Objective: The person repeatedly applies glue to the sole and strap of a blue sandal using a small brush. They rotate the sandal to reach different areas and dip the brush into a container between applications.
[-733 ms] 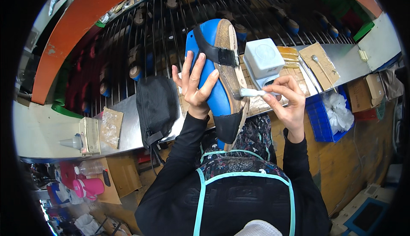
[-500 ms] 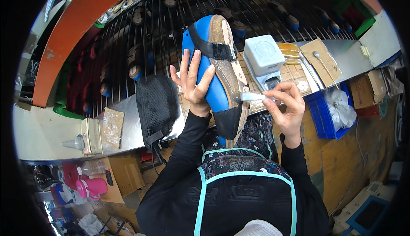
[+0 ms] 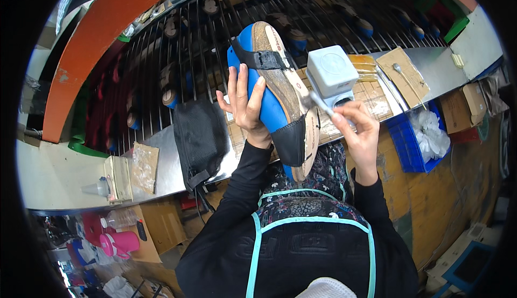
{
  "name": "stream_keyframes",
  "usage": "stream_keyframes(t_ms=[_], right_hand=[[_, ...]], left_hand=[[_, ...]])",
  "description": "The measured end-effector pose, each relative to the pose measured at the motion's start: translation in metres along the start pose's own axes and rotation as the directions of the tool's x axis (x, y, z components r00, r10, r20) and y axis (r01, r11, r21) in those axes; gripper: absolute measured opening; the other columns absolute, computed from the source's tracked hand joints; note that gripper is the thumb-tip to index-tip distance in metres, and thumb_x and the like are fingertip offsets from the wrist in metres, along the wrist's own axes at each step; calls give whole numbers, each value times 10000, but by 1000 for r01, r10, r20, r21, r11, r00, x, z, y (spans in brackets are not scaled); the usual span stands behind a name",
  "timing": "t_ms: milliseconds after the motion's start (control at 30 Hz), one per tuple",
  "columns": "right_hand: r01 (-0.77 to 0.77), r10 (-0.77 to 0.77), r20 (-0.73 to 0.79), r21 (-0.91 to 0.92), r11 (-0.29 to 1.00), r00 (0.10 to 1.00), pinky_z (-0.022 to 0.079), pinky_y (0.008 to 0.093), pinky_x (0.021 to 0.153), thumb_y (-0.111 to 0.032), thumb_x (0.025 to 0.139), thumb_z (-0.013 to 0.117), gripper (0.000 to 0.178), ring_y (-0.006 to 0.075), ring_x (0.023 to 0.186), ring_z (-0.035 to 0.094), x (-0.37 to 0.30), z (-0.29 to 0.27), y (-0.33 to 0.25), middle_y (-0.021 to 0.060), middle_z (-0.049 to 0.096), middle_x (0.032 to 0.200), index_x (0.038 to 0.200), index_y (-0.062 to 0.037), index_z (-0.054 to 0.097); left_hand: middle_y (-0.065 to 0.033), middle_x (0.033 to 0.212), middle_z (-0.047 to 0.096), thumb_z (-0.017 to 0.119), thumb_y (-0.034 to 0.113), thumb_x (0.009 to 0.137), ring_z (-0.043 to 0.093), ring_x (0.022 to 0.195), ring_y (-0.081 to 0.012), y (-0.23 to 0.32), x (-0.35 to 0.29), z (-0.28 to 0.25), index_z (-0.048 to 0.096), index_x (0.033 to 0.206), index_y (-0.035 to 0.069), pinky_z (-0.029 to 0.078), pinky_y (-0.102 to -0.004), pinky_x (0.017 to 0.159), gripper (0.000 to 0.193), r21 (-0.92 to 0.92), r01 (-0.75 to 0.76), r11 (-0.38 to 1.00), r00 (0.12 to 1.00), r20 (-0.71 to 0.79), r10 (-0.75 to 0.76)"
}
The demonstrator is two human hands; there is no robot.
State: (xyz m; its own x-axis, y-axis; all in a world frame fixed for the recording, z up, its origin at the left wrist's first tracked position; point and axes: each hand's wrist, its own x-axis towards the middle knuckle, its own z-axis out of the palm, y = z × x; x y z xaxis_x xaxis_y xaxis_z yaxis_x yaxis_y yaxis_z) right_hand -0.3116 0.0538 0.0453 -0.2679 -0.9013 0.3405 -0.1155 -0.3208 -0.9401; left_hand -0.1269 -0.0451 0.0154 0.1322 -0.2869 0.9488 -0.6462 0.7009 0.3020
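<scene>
A blue shoe last (image 3: 273,112) carries a sandal with black straps and a cork sole (image 3: 280,85), toe end away from me and sole turned partly up. My left hand (image 3: 247,106) holds the last by its left side, fingers spread along the blue surface. Between the thumb and fingers of my right hand (image 3: 360,133) is a small brush (image 3: 322,103) with a pale handle. The brush tip is at the sole's right edge near the middle, just above the lower black strap (image 3: 289,141); it is too blurred to tell whether it touches.
A white plastic bottle (image 3: 333,71) stands right of the sandal. Beyond it are a cardboard piece with a small brush (image 3: 397,67) and a blue crate (image 3: 401,144) of white plastic. A black mesh bag (image 3: 199,141) lies left. Farther back, a rack of metal bars (image 3: 215,44) holds several sandals.
The sandal has turned, showing more of its sole, and its lower end has shifted right. The brush has tilted, its tip now higher along the sole's edge. My left hand keeps its hold.
</scene>
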Motion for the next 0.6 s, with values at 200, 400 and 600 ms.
stream_keyframes(t_ms=[200,400,600], right_hand=[[-49,47,77,19,999,996,440,242,726,-37,788,734,130,127,815,546,-32,0,-10,54,573,860,909,10,727],[10,-10,-6,-44,999,1000,441,235,682,-57,792,745,148,129,810,543,-29,17,-4,60,559,866,928,1,729],[202,-223,-59,-253,946,973,433,209,584,-60,787,751,138,99,786,525,-13,20,-7,48,555,878,916,-14,731]], left_hand=[[-116,1350,558,633,411,857,444,1323,-313,-10,-8,-7,619,1194,263,39,-482,1138,368,52,62,997,997,43,-64],[-101,1348,562,654,426,839,445,1322,-306,-12,-14,-8,623,1195,282,40,-486,1135,385,50,94,994,995,42,-96],[-89,1347,566,671,409,832,450,1318,-303,-16,-14,-9,612,1210,291,53,-489,1130,400,82,70,994,997,30,-72]])
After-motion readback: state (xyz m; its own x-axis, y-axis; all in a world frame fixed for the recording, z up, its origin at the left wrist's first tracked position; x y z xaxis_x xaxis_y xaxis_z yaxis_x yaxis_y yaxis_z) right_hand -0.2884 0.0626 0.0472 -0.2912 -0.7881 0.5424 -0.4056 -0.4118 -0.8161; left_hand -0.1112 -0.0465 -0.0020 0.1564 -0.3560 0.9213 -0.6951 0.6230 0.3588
